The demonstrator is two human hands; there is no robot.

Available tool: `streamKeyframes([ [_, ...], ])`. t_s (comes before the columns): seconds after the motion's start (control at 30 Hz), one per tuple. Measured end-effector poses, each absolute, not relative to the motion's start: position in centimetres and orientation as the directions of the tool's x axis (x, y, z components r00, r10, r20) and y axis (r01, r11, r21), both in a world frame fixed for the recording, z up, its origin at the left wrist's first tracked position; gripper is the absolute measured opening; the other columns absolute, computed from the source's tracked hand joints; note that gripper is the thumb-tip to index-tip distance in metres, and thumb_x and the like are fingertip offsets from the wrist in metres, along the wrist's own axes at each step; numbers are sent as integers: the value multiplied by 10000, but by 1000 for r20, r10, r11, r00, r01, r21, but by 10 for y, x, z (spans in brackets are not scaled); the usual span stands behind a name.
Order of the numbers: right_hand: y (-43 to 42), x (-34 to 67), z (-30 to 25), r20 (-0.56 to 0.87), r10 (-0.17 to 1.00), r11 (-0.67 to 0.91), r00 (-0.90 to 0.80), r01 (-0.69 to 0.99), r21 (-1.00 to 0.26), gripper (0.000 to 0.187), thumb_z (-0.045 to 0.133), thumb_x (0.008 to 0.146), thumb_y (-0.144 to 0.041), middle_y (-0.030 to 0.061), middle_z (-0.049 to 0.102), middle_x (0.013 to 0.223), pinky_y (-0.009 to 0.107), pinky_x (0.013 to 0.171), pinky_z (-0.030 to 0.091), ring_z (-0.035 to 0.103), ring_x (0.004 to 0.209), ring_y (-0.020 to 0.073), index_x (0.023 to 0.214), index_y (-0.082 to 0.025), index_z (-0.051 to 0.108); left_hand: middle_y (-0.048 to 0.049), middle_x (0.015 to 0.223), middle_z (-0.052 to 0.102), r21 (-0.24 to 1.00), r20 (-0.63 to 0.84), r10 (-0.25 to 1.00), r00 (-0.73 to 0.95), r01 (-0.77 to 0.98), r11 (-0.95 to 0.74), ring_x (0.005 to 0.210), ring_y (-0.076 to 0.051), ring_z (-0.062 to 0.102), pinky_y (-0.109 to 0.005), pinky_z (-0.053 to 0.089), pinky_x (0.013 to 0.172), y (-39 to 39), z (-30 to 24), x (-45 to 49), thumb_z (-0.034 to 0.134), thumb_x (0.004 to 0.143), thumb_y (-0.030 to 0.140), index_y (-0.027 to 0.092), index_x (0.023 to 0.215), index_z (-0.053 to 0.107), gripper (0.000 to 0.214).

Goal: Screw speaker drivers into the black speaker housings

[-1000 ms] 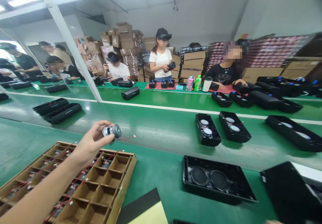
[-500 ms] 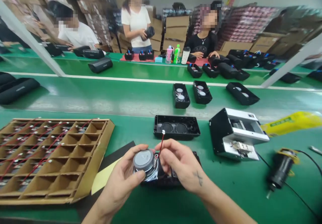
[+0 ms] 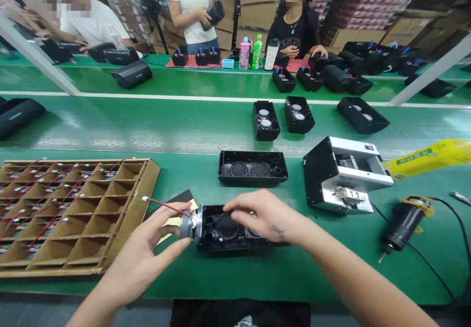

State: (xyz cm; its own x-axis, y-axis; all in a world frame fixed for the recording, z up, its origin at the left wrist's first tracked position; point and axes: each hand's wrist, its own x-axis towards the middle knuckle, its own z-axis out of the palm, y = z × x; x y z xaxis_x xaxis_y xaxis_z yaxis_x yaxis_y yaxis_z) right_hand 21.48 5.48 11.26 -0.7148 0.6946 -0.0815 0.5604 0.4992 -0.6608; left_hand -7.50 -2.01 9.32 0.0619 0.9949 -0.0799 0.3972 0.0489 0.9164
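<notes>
My left hand (image 3: 162, 238) grips a round speaker driver (image 3: 187, 226) by its grey magnet. The driver is tipped on its side, and its red-and-black wire with a white plug points left. Just right of it lies a black speaker housing (image 3: 217, 243), open side up, with a round mesh grille (image 3: 227, 226) showing inside. Over the right part of that housing hovers my right hand (image 3: 263, 214), fingers loosely bent and apart, nothing visible in them. It partly hides a silvery round part beneath. A second black housing (image 3: 253, 176) sits behind the first.
At left stands a cardboard divider box (image 3: 149, 194) of wired drivers. To the right are a black-and-silver machine (image 3: 342, 180), a yellow tube (image 3: 430, 158) and a corded electric screwdriver (image 3: 405, 224). Housings with drivers (image 3: 266, 121) lie farther back; three people sit or stand across.
The driver has turned from magnet-up onto its side and moved left with my left hand. My right hand has let go of the wire and moved right over the housing. The view has tilted down.
</notes>
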Motion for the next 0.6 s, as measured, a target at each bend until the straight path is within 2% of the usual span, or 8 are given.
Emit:
streamKeyframes([
  [0.07,51,218,96,-157,637,648,-754,635,-421,220,657,1035,-231,81,763,1088,320,809,534,713,955,221,1218,-213,779,-98,1358,738,913,-108,993,50,399,79,1010,-293,800,-409,685,923,-17,97,-80,860,794,445,342,1261,774,486],
  [0.13,47,215,83,-186,605,696,-774,628,-348,154,705,980,-193,124,734,1057,350,791,502,690,979,272,1100,-172,799,-90,1319,752,904,-107,993,52,422,75,1001,-285,803,-395,686,929,-12,100,-79,870,776,414,334,1224,787,463],
  [0.23,45,210,71,-198,579,744,-791,611,-269,88,699,910,-90,136,698,961,355,768,448,653,958,277,918,-136,774,-74,1257,770,873,-55,994,98,488,0,971,-274,801,-371,697,892,-5,102,-69,852,783,372,340,1192,803,413],
  [0.33,44,214,67,-173,592,749,-787,617,-241,111,677,897,-50,112,677,893,349,725,411,630,886,246,888,-141,741,-58,1230,778,808,1,983,183,579,-109,939,-262,795,-354,698,857,0,102,-56,819,806,356,336,1195,803,391],
  [0.4,40,222,66,-132,637,722,-759,648,-241,114,632,991,-131,107,681,919,355,718,417,623,847,234,940,-149,733,-48,1231,776,752,8,966,257,635,-176,976,-263,788,-363,688,885,1,101,-48,785,835,335,331,1213,786,379],
  [0.5,28,239,62,-73,716,658,-694,707,-258,242,532,1093,-256,106,694,973,368,737,461,631,844,236,985,-157,723,-49,1236,764,683,10,934,358,680,-268,1109,-281,758,-395,655,974,0,94,-33,726,878,261,321,1227,744,355],
  [0.6,13,253,53,59,764,615,-643,698,-367,256,508,1109,-262,92,726,1005,360,779,517,655,869,223,1012,-168,726,-67,1266,739,620,35,896,442,694,-366,1142,-282,736,-402,643,975,-2,81,-17,686,910,204,311,1264,697,370],
])
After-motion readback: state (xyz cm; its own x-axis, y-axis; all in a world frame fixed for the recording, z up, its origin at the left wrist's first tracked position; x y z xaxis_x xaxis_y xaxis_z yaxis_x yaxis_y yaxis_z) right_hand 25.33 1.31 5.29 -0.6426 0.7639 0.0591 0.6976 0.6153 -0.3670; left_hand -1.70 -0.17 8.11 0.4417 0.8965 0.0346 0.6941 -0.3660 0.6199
